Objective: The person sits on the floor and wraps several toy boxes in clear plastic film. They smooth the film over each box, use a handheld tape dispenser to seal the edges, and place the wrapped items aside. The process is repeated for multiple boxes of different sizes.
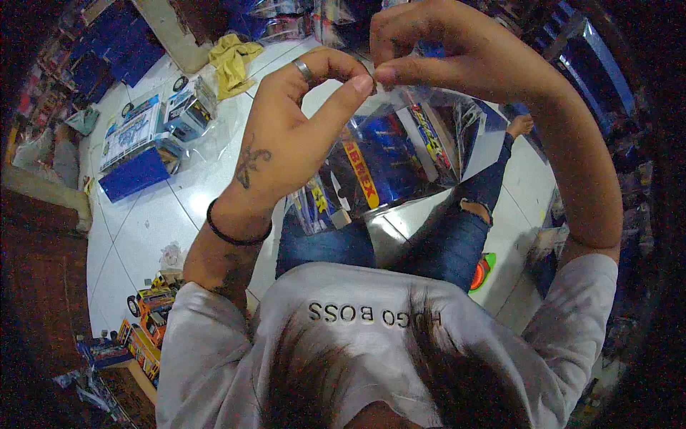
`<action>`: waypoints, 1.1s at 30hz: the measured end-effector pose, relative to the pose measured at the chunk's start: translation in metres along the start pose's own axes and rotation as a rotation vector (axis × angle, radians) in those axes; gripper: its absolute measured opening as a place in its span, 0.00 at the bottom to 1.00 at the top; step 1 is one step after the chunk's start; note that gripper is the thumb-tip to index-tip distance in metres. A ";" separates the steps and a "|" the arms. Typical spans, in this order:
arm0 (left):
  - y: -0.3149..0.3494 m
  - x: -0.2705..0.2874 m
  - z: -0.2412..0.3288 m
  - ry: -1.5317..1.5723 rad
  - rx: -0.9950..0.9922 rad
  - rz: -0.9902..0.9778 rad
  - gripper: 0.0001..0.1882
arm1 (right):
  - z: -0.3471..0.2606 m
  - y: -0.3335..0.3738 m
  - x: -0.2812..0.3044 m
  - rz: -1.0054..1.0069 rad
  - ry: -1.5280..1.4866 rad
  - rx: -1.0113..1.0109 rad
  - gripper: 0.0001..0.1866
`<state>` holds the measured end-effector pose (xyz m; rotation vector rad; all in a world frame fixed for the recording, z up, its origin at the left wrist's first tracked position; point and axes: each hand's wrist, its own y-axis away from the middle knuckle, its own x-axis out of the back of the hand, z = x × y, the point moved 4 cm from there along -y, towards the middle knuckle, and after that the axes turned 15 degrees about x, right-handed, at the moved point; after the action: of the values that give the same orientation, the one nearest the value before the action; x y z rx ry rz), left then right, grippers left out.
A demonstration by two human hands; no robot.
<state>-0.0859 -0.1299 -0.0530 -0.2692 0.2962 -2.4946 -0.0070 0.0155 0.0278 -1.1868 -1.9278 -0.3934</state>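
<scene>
A white tiled floor (136, 250) carried the things. The right arm (582, 143) rose along the right and bent sharply inward; the left forearm (232, 229) slanted up and inward. A clear-wrapped package (389, 154), dark blue with a yellow strip, lay below the hands, around the floor's middle, beside the jeans (443, 239). A blue-and-white toy truck (136, 136) in plastic stood near the floor's left edge, orange and yellow toy vehicles (150, 318) near its near left corner, and a yellow cloth (232, 64) toward its far left corner. The left hand (293, 121) arched, thumb and forefinger brought together at the tips; the right hand (432, 53) curled, wrist bent, thumb toward the left one. Their tips nearly met; whether they pinched anything could not be told. A dark band (238, 236) circled the left wrist, a silver ring (304, 70) a left finger.
</scene>
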 end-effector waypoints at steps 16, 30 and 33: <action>-0.006 0.004 0.009 -0.228 -0.130 -0.033 0.14 | -0.023 -0.004 -0.012 -0.168 0.574 0.193 0.08; -0.007 0.000 0.005 -0.308 -0.039 -0.127 0.13 | -0.014 0.011 -0.023 -0.214 0.795 0.354 0.09; -0.002 0.000 0.019 -0.583 -0.196 -0.123 0.10 | -0.009 0.006 -0.006 -0.310 0.512 0.227 0.11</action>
<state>-0.0827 -0.1310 -0.0343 -1.0940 0.2820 -2.3746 0.0036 0.0096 0.0279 -0.5670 -1.6458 -0.5627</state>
